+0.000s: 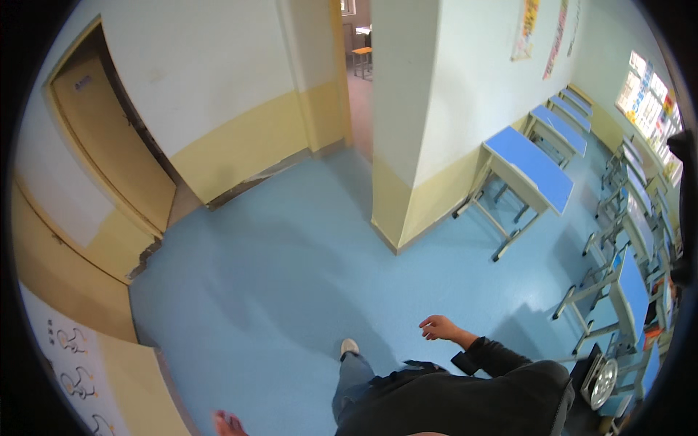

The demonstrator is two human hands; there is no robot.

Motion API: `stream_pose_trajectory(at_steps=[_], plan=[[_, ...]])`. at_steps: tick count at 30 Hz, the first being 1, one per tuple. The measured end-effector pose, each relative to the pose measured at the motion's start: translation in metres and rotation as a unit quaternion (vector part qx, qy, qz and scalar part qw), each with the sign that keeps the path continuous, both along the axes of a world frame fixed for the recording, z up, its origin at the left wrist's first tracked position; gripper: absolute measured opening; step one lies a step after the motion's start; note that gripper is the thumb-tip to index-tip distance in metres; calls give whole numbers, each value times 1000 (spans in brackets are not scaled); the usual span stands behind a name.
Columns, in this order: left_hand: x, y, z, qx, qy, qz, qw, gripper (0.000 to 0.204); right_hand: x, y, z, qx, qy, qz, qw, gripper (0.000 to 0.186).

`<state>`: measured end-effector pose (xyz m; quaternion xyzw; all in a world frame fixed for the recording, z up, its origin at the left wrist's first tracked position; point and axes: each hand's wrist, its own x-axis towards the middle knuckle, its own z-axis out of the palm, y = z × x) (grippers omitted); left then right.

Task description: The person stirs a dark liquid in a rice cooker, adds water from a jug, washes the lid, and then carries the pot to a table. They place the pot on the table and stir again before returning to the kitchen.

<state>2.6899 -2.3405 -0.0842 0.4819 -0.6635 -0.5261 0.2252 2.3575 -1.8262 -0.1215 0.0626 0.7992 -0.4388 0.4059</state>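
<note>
My right hand (pixel 438 328) hangs over the blue floor in front of my dark jacket. Its fingers are loosely stretched and a little apart, with nothing in them. At the lower edge of the view my left hand (pixel 230 423) shows only in part. Its fingers look loose and hold nothing that I can see. Neither hand touches anything. Below me, one light shoe (pixel 349 346) and a jeans leg are stepping on the blue floor (pixel 269 269).
A wall corner (pixel 398 203) juts out ahead, beside a doorway (pixel 360 109). Tan doors (pixel 116 138) stand on the left. Blue-topped desks (pixel 534 167) line the right wall, with more desks (pixel 631 294) further right. A round shiny metal object (pixel 603 383) is at lower right.
</note>
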Motion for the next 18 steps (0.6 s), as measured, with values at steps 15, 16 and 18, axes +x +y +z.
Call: stream_pose_trajectory(at_steps=[15,16,18], plan=[[-758,-81,49,514,177,-348,764,42,-384,-200,-46,-66,151,-245,956,40],[-777,-84,55,525,119,-365,760,42,-383,-222,-32,-106,166,-260,945,36],[-803,-91,58,547,69,-444,707,42,-371,-259,-4,-176,140,-325,919,31]])
